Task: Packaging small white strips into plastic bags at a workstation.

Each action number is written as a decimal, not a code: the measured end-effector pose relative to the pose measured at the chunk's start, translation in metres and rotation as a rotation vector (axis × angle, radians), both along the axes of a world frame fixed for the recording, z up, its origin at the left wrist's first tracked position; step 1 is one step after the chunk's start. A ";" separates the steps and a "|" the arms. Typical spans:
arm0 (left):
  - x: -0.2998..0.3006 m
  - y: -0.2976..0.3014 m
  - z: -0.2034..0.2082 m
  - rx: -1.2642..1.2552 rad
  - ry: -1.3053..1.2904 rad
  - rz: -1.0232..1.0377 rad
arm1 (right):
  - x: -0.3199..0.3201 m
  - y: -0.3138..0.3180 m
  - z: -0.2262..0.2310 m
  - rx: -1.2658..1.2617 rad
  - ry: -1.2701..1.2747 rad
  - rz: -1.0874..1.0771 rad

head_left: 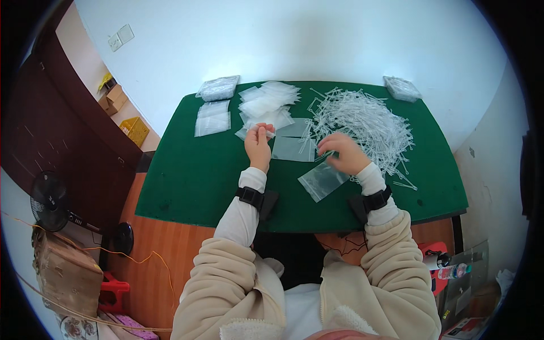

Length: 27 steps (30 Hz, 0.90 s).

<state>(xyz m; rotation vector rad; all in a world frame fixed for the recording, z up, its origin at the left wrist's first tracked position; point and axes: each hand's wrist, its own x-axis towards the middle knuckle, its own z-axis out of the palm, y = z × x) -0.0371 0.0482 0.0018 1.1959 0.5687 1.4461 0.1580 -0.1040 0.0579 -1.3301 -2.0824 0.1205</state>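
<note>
My left hand (259,148) is closed, its thumb and fingertips together at the front of the loose pile of clear plastic bags (271,99); what lies in the pinch is too small to make out. My right hand (347,156) curls its fingers over a few thin clear sticks at the left edge of a large heap of clear plastic looped sticks (368,122). Below that hand lies a flat clear bag (322,182), tilted on the green cloth. Between both hands is a greyish see-through sheet (293,150) with several sticks on its right edge.
A neat stack of clear bags (213,119) lies at left. Clear filled packs stand at the far left (219,88) and far right (402,88) corners of the green table (187,181). A white wall (340,39) rises behind. A black fan (50,198) stands on the left.
</note>
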 end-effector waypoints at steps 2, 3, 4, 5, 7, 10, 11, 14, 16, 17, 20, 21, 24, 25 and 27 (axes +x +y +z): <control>0.002 -0.001 0.000 0.006 0.001 -0.006 | -0.015 -0.006 0.002 -0.102 0.041 0.190; 0.003 -0.002 0.000 0.011 0.006 -0.013 | -0.020 -0.008 0.001 -0.205 0.085 0.380; 0.003 -0.002 -0.001 0.017 0.012 -0.021 | -0.024 -0.009 -0.001 -0.205 0.084 0.380; 0.004 -0.002 -0.001 0.017 0.011 -0.021 | -0.027 -0.007 -0.005 -0.240 0.002 0.362; 0.005 -0.001 -0.002 0.023 0.002 -0.040 | -0.032 -0.005 -0.010 -0.310 -0.161 0.325; 0.005 0.000 -0.004 0.029 0.012 -0.054 | -0.033 -0.001 -0.011 -0.343 -0.126 0.283; 0.005 0.000 -0.005 0.032 0.026 -0.057 | -0.034 0.000 -0.011 -0.359 -0.108 0.263; 0.005 -0.001 -0.006 0.033 0.042 -0.064 | -0.038 0.001 -0.012 -0.282 -0.129 0.180; 0.005 -0.003 -0.005 0.027 0.043 -0.068 | -0.037 0.002 -0.016 -0.242 -0.137 0.136; 0.005 -0.003 -0.005 0.029 0.044 -0.070 | -0.035 0.004 -0.020 -0.219 -0.147 0.130; 0.004 -0.004 -0.003 0.017 0.044 -0.078 | -0.031 0.007 -0.026 -0.172 -0.168 0.119; 0.004 -0.004 -0.002 0.018 0.044 -0.077 | -0.031 0.008 -0.028 -0.184 -0.186 0.117; 0.007 -0.006 -0.001 0.003 -0.003 -0.057 | -0.028 0.008 -0.030 -0.208 -0.222 0.112; 0.007 -0.006 -0.001 0.002 -0.003 -0.056 | -0.027 0.008 -0.028 -0.211 -0.232 0.122; 0.007 -0.007 0.000 -0.003 -0.004 -0.063 | -0.026 0.007 -0.025 -0.218 -0.250 0.139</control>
